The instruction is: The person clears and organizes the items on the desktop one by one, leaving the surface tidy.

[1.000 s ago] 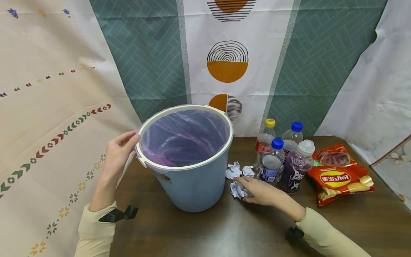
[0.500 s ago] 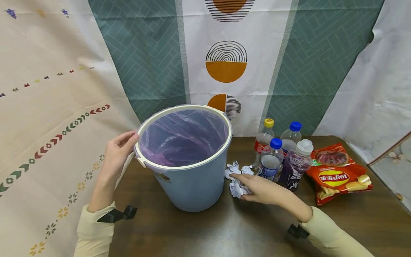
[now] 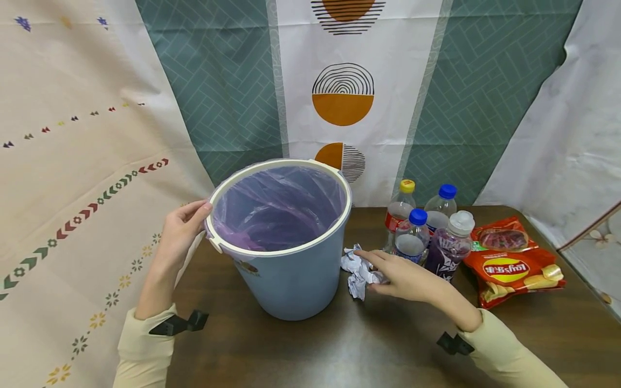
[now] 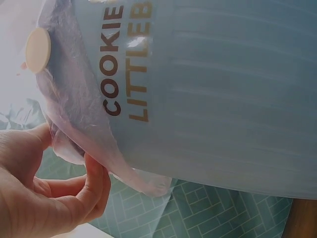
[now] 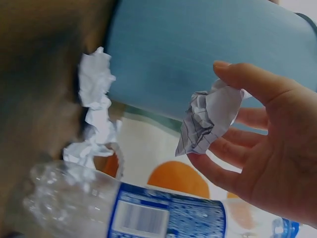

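A light-blue trash can (image 3: 296,288) with a cream rim stands on the table, lined with a thin purple plastic bag (image 3: 281,199). My left hand (image 3: 176,237) pinches the can's left rim, and in the left wrist view its thumb and fingers have the folded-over bag edge between them. Beside the can, my right hand (image 3: 409,275) holds a crumpled paper ball (image 5: 208,119) between thumb and fingers, seen best in the right wrist view. Below it, more crumpled paper (image 5: 96,82) lies on the table against the can. The held ball is partly hidden in the head view.
Just right of the paper stand a yellow-capped bottle (image 3: 400,209), two blue-capped bottles, the nearer one (image 3: 411,243) beside my right hand, and a white-capped purple bottle (image 3: 448,245). A red chip bag (image 3: 514,269) lies farther right. Patterned cloth (image 3: 233,81) hangs behind.
My right hand has closed on a paper ball and lifted slightly off the table, shifting a little right. The left hand stays on the rim.
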The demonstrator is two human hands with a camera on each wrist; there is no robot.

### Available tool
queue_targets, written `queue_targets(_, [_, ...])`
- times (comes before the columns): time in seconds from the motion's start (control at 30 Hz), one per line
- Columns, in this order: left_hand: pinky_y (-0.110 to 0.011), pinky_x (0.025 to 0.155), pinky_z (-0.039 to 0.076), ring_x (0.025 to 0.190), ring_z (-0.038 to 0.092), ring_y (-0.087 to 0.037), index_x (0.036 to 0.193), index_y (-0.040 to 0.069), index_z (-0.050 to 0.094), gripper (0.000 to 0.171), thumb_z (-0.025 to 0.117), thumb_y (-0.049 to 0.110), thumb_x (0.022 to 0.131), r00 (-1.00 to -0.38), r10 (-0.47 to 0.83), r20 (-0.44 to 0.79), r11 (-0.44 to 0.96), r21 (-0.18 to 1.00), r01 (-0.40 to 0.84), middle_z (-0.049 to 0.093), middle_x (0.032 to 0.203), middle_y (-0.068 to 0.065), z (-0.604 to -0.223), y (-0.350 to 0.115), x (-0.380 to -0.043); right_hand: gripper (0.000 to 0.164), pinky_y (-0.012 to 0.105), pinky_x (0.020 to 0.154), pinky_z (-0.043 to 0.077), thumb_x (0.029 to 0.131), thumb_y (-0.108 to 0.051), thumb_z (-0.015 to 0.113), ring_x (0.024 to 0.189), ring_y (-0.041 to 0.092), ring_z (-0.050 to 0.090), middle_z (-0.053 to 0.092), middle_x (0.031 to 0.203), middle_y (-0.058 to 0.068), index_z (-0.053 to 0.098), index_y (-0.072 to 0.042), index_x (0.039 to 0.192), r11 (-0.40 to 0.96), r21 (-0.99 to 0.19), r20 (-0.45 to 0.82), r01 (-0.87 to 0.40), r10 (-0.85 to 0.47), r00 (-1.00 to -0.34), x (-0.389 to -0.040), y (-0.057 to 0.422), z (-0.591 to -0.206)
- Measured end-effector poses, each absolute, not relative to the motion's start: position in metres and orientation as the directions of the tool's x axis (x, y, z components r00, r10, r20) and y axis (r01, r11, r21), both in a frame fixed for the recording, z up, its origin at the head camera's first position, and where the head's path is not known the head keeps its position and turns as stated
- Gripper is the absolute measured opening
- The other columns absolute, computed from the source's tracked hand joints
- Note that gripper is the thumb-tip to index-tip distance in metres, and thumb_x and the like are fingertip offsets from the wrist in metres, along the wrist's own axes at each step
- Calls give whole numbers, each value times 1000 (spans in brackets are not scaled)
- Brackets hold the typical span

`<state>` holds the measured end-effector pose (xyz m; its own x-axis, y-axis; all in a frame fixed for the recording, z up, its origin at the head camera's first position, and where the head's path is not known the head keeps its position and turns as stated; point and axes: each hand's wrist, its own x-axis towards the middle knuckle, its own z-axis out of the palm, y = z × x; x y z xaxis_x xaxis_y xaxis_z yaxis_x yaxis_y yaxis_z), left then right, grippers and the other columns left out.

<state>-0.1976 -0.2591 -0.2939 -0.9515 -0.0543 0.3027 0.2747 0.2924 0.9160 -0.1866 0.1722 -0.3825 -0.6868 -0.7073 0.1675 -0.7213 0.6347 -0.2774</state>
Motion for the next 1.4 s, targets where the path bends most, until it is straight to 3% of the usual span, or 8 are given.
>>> queue_targets(0.07, [-11, 67, 51, 73, 62, 2, 120, -16, 47, 54, 56, 28, 91, -954, -51, 297, 284, 920, 271, 63, 87, 12, -294, -259, -198, 72, 38, 89, 50, 81, -32, 68, 107, 20, 58, 54, 127, 7, 32, -13, 140, 632, -287, 181, -720, -702, -688, -186, 174, -377])
queue_targets(0.3, [-12, 67, 51, 69, 59, 0, 114, -12, 52, 45, 56, 27, 91, -961, -29, 275, 210, 942, 264, 62, 84, 7, -296, -260, -198, 70, 29, 83, 52, 82, -32, 67, 94, 7, 57, 52, 130, 2, 32, -17, 141, 618, -320, 230, -719, -685, -691, -187, 179, -358])
queue_targets(0.67, [-13, 65, 51, 67, 59, 0, 114, -12, 52, 45, 55, 27, 92, -966, -11, 258, 213, 944, 250, 62, 81, 7, -296, -261, -199, 70, 32, 84, 53, 84, -27, 66, 108, 17, 54, 50, 131, 7, 30, -15, 142, 601, -326, 286, -730, -673, -682, -187, 185, -325])
queue_targets(0.83, [-13, 64, 50, 66, 57, 0, 114, -10, 53, 44, 55, 29, 91, -969, -9, 248, 215, 947, 240, 61, 79, 8, -295, -261, -199, 68, 27, 78, 53, 84, -23, 65, 101, 12, 52, 49, 130, 5, 30, -15, 142, 602, -303, 330, -739, -661, -674, -190, 186, -310])
queue_targets(1.03, [-13, 61, 50, 63, 56, 0, 110, -7, 54, 39, 56, 27, 91, -968, -5, 252, 179, 952, 247, 61, 77, 8, -295, -261, -199, 70, 36, 89, 50, 85, -26, 64, 118, 19, 47, 42, 139, 4, 26, -19, 144, 606, -323, 353, -727, -636, -687, -191, 186, -293])
queue_targets(1.13, [-13, 62, 50, 63, 56, 0, 111, -8, 54, 39, 56, 26, 91, -966, -1, 257, 175, 952, 253, 61, 77, 7, -295, -261, -199, 70, 37, 90, 49, 85, -28, 64, 115, 15, 48, 40, 141, 2, 26, -22, 144, 597, -328, 383, -732, -625, -681, -192, 184, -285])
queue_targets(1.27, [-13, 65, 50, 66, 57, 0, 112, -9, 53, 42, 55, 27, 91, -966, 6, 259, 179, 950, 256, 61, 80, 7, -295, -262, -199, 70, 30, 81, 52, 84, -27, 65, 104, 9, 51, 42, 139, 0, 27, -22, 143, 571, -329, 436, -752, -615, -657, -194, 176, -276])
queue_targets(1.4, [-13, 64, 50, 65, 57, 0, 110, -7, 54, 38, 55, 26, 91, -966, 7, 260, 171, 951, 257, 60, 80, 7, -295, -262, -199, 73, 23, 68, 53, 83, -25, 67, 96, 7, 52, 52, 123, -1, 26, -23, 143, 551, -340, 488, -763, -590, -643, -195, 167, -270])
